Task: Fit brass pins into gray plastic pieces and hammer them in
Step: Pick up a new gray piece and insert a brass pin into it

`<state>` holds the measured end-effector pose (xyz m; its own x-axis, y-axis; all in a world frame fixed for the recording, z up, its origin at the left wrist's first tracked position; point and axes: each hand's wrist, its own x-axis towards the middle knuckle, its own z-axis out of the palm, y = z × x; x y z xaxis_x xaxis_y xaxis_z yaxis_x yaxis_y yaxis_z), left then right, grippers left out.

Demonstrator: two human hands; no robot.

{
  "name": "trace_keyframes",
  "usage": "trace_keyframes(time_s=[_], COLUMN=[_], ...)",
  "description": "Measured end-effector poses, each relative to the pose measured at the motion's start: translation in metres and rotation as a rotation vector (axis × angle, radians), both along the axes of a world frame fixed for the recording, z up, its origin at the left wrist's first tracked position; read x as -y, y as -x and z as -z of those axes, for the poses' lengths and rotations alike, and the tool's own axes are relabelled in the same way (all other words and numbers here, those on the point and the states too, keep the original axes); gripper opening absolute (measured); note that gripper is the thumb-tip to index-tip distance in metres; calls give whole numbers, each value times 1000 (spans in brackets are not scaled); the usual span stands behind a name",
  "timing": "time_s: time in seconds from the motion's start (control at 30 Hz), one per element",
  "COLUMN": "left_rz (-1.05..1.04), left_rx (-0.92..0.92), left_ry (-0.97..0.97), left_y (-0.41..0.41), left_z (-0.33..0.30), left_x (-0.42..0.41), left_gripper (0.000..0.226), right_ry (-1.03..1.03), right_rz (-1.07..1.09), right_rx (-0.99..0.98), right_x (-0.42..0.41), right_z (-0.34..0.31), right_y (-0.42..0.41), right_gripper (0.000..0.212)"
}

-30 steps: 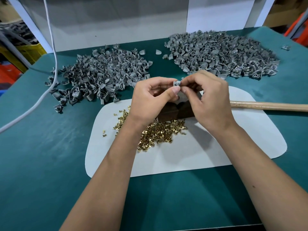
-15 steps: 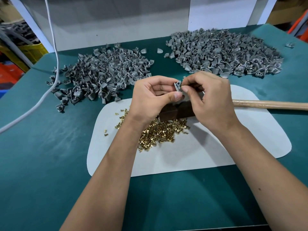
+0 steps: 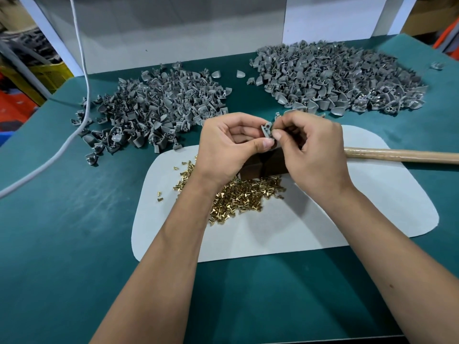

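Both hands meet above the white mat (image 3: 310, 219). My left hand (image 3: 231, 147) pinches a small gray plastic piece (image 3: 267, 129) between thumb and fingers. My right hand (image 3: 310, 150) has its fingertips curled against that same piece; whether it holds a brass pin I cannot tell. A heap of brass pins (image 3: 238, 197) lies on the mat under my left wrist. The hammer's dark head (image 3: 263, 165) rests on the mat beneath my hands, and its wooden handle (image 3: 402, 155) runs off to the right.
Two large heaps of gray plastic pieces sit on the green table: one at the back left (image 3: 154, 108), one at the back right (image 3: 335, 78). A gray cable (image 3: 82, 95) hangs down across the left side. A white wall panel (image 3: 173, 28) closes off the back.
The hands have stayed together at the gray piece, with small finger shifts only. The camera view has drifted slightly.
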<state>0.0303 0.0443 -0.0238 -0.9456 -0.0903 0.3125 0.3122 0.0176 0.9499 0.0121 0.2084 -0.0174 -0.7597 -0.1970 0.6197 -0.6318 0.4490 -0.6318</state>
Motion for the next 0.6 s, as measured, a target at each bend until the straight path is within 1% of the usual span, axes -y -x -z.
trace_keyframes(time_s=[0.1, 0.2, 0.27, 0.37, 0.43, 0.5, 0.53, 0.6], left_rz=[6, 11, -53, -134, -157, -176, -175, -168], left_rx=[9, 9, -17, -55, -46, 17, 49, 86], left_ry=[-24, -85, 10, 281, 447, 505, 501, 485], left_y=[-1, -2, 0, 1, 1, 3, 4, 4], left_z=[1, 1, 1, 4, 6, 7, 7, 7], left_x=[-4, -7, -7, -7, -5, -1, 1, 2], left_gripper=[28, 17, 12, 11, 11, 13, 13, 13], right_ry=[-46, -120, -177, -255, -429, -654, -725, -785], right_rz=[-6, -48, -102, -77, -9, 53, 74, 86], right_rx=[-34, -58, -29, 57, 136, 251, 307, 355], right_x=[-6, -14, -22, -41, -59, -77, -85, -93], right_z=[-3, -11, -18, -26, -28, -24, -20, -14], right_y=[2, 6, 8, 15, 25, 35, 38, 42], right_gripper=[6, 8, 10, 11, 11, 13, 14, 19])
